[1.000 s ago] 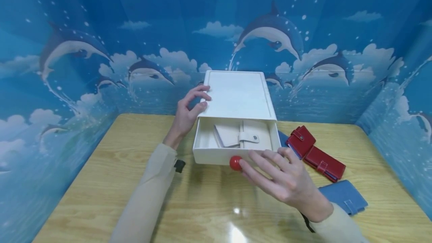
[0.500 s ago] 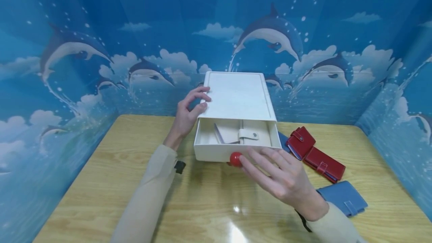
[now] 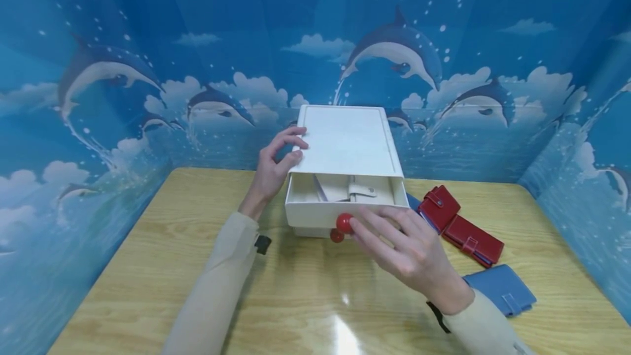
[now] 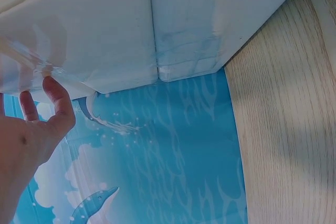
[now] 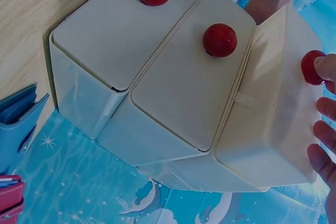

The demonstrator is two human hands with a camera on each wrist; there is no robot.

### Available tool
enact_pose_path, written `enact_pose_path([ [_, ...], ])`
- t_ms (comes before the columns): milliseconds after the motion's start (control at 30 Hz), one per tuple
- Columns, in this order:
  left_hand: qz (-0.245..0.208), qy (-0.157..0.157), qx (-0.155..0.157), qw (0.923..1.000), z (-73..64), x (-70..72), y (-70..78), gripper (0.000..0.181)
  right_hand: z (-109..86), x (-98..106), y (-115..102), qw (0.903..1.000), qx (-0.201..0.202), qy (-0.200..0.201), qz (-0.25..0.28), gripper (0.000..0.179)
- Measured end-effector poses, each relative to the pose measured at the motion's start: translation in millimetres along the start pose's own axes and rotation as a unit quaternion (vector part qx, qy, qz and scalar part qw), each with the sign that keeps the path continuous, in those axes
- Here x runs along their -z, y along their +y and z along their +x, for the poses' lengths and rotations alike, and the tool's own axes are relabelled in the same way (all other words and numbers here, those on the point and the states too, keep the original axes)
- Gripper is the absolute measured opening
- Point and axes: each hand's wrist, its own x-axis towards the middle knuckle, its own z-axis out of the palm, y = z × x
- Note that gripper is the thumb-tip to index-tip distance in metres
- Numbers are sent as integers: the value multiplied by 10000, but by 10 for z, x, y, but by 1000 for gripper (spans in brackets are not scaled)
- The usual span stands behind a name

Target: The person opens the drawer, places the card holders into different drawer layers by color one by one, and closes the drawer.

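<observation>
A white drawer cabinet (image 3: 347,141) stands at the middle of the table, its top drawer (image 3: 310,215) partly pulled out. Inside the drawer lies a white wallet-like notebook (image 3: 332,189) with a snap strap. My left hand (image 3: 272,163) rests its fingertips on the cabinet's upper left edge. My right hand (image 3: 406,245) is at the drawer front, spread fingers against it. In the right wrist view the thumb (image 5: 326,66) touches the drawer's red knob (image 5: 312,67). Two lower drawers, with red knobs (image 5: 220,40) of their own, are shut.
To the right of the cabinet lie two red notebooks (image 3: 474,239) with straps, end to end. A blue notebook (image 3: 502,289) lies nearer the front, and another blue one (image 3: 413,201) shows beside the cabinet. Dolphin-print curtains (image 3: 236,32) surround the wooden table (image 3: 187,223).
The top drawer has slid inward, its front moving back toward the cabinet with my right hand. A lower red knob has come into sight beneath it. My left hand has stayed in place.
</observation>
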Motion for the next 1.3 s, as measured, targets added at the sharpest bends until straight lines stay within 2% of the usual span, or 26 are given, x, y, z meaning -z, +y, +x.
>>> enact_pose_path([
  [400, -32, 2, 75, 10000, -14, -3, 16, 24, -26, -58, 36, 9997, -228, -112, 66, 27],
  [767, 12, 2, 81, 10000, -10, -5, 7, 24, -48, -88, 52, 9976, -527, -374, 264, 32],
  [1033, 13, 2, 53, 10000, -18, -8, -10, 24, -67, -143, 81, 9971, -626, -262, 340, 30],
  [1300, 26, 19, 14, 10000, -8, -11, -4, 24, -93, -188, 107, 9953, -820, -388, 343, 34],
])
